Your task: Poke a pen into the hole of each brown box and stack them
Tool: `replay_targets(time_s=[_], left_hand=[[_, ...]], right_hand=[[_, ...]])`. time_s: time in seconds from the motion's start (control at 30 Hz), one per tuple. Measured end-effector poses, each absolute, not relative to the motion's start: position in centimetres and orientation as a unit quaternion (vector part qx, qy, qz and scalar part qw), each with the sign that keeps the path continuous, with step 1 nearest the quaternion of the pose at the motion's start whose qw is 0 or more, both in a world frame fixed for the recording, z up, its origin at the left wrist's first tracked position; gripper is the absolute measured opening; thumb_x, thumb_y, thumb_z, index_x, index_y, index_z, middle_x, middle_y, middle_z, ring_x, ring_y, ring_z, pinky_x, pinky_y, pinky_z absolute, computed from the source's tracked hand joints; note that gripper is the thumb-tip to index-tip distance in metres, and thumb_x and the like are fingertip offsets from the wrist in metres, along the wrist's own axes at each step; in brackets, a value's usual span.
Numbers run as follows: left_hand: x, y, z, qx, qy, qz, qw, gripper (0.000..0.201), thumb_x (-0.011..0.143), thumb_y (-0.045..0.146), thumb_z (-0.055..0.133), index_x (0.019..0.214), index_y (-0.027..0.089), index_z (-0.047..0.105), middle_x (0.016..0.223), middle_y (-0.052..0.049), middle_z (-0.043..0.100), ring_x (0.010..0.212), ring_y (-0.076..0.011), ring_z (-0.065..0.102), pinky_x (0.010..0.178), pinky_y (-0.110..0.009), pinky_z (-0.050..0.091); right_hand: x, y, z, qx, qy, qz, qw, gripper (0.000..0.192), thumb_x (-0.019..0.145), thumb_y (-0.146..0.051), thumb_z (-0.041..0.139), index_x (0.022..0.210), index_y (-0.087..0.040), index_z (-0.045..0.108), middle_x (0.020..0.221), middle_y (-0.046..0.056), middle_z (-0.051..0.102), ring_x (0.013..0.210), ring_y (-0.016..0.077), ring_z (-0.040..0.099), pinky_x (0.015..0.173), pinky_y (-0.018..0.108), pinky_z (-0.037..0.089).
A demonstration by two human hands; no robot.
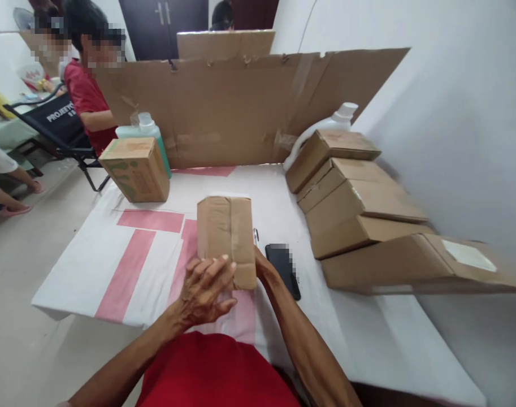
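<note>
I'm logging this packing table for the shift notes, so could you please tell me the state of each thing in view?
small cardboard box: taped shut, held up on end
left hand: gripping the box's near face
right hand: mostly hidden behind the box, holding it
printed carton: closed, standing on the table
stacked cartons: closed, leaning in a row
phone: lying flat, screen dark
white jug: capped
green bottle: capped

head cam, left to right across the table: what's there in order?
Printed cardboard box → green bottle → taped box held by left hand → black phone → stack of flat boxes.
</note>
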State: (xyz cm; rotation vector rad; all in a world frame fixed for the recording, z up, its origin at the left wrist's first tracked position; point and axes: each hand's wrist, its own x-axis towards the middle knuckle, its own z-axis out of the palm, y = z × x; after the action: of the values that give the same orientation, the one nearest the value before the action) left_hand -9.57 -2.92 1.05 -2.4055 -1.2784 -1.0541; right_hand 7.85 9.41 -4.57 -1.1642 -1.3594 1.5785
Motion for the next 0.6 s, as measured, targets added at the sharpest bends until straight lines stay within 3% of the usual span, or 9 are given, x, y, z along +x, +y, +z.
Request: replay_targets(time_s=[0.1, 0.17, 0.23, 0.3, 0.4, 0.53, 0.6], left_hand=[[-10.7, -0.9, 1.2, -0.782, -0.486, -0.387, 0.043, 0.067, 0.106, 0.061, 0.035, 0.153, 0.017, 0.054, 0.144, -0.02, 0.06, 0.133, -0.0333, 0.051, 0.115, -0.048, 0.038], [-11.4, 0.2, 0.9, -0.769, -0.499, -0.4, 0.006, 0.069, 0.106, 0.062, 0.032, 0.153, 0.016, 0.053, 0.144, -0.02, 0.058, 0.135, -0.0335, 0.05, 0.116, -0.05, 0.038], [-12.1, 0.7, 0.3, -0.768, -0.501, -0.398, -0.011, 0.069, 0.106, 0.063, 0.032, 0.154, 0.017, 0.052, 0.144, -0.019, 0.057, 0.135, -0.0332, 0.05, 0.117, -0.051, 0.037], [-12.6, 0.8, -0.1, -0.762, -0.508, -0.4, -0.024, 0.069, 0.106, 0.063, 0.033, 0.155, 0.018, 0.05, 0.145, -0.019, 0.056, 0.135, -0.0331, 0.049, 0.117, -0.051, 0.037], [-13.4, 0.6, 0.2, -0.727, -0.527, -0.437, -0.053, 0.067, 0.106, 0.062, 0.033, 0.154, 0.019, 0.052, 0.145, -0.018, 0.056, 0.135, -0.0323, 0.05, 0.117, -0.051, 0.038], [-14.4, 0.8, 2.4, -0.662, -0.544, -0.503, -0.113, 0.065, 0.106, 0.063, 0.032, 0.15, 0.022, 0.056, 0.145, -0.016, 0.058, 0.136, -0.0319, 0.052, 0.116, -0.051, 0.04], [-14.9, 1.1, 3.9, -0.634, -0.538, -0.533, -0.154, 0.066, 0.106, 0.065, 0.033, 0.152, 0.023, 0.055, 0.144, -0.015, 0.061, 0.136, -0.032, 0.054, 0.115, -0.051, 0.042]], right_hand=[[8.2, 9.0, -4.8, -0.442, -0.485, 0.664, 0.359, 0.048, 0.095, -0.063, 0.065, 0.11, -0.018, 0.073, 0.094, 0.004, 0.073, 0.078, 0.0189, 0.066, 0.068, 0.032, 0.054], [8.2, 8.8, -5.0, -0.435, -0.456, 0.692, 0.353, 0.057, 0.086, -0.074, 0.067, 0.1, -0.019, 0.073, 0.072, -0.001, 0.064, 0.062, 0.0144, 0.054, 0.056, 0.026, 0.042], [8.3, 8.7, -5.2, -0.429, -0.435, 0.708, 0.353, 0.061, 0.08, -0.079, 0.068, 0.096, -0.02, 0.071, 0.065, -0.005, 0.054, 0.054, 0.0105, 0.044, 0.051, 0.023, 0.033], [8.3, 8.4, -5.0, -0.426, -0.421, 0.718, 0.355, 0.064, 0.077, -0.08, 0.068, 0.098, -0.02, 0.07, 0.069, -0.005, 0.052, 0.054, 0.0092, 0.042, 0.05, 0.023, 0.031], [8.6, 7.7, -3.8, -0.43, -0.414, 0.718, 0.357, 0.07, 0.076, -0.08, 0.069, 0.112, -0.02, 0.07, 0.082, 0.0, 0.059, 0.062, 0.0119, 0.05, 0.055, 0.025, 0.038], [9.8, 6.1, 0.1, -0.424, -0.508, 0.661, 0.353, 0.074, 0.091, -0.07, 0.061, 0.147, -0.021, 0.057, 0.1, 0.005, 0.066, 0.076, 0.0159, 0.057, 0.076, 0.033, 0.048], [10.5, 5.2, 2.2, -0.405, -0.569, 0.632, 0.337, 0.073, 0.096, -0.067, 0.056, 0.154, -0.022, 0.052, 0.114, 0.008, 0.066, 0.077, 0.0161, 0.057, 0.083, 0.037, 0.049]])
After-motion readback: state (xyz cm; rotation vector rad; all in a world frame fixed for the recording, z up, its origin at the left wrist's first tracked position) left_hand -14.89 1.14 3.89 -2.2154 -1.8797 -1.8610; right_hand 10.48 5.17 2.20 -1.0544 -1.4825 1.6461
